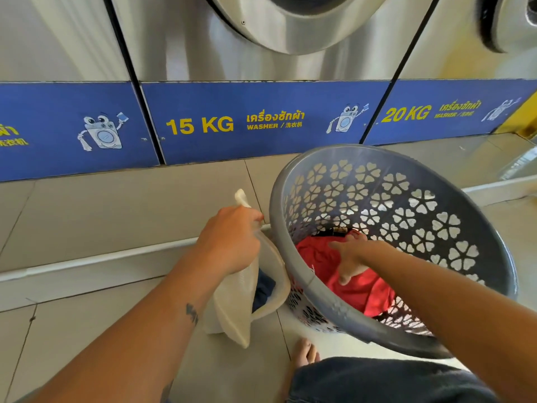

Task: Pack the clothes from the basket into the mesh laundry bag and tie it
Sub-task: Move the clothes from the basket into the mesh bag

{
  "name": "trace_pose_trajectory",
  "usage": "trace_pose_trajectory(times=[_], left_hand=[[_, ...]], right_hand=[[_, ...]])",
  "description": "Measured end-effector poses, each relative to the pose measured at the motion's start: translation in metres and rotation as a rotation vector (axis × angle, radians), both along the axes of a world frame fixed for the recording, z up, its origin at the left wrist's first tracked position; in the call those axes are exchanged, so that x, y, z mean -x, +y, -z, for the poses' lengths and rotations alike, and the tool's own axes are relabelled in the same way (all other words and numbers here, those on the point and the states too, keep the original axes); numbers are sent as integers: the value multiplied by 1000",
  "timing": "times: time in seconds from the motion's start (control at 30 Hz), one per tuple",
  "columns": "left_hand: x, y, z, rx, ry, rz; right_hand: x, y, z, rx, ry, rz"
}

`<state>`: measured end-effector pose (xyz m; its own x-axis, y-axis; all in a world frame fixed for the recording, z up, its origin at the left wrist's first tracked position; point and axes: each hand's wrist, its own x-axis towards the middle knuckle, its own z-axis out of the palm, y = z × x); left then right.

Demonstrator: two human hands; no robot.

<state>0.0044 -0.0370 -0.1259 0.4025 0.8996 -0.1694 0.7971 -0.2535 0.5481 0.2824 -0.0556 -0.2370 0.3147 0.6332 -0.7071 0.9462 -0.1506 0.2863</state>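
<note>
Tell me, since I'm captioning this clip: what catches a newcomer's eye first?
The grey flower-cutout laundry basket at right, tilted, with a red garment inside under the right hand. Left of it, the left hand holds up the cream mesh laundry bag. Behind, blue washer panels read 15 KG.
</note>
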Motion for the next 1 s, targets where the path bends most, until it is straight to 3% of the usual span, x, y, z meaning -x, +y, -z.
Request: trace_pose_trajectory(times=[0.27,0.6,0.83,1.0], left_hand=[[-6,8,10,-10,28,24],[1,12,-9,31,15,-7],[23,16,-42,-11,-177,-109],[39,8,-63,-100,-298,-124]], right_hand=[[-14,-11,60,116,-172,-139],[-1,-3,14,-113,25,-99],[5,-2,-68,-586,378,188],[37,-24,-152,-1021,963,549]])
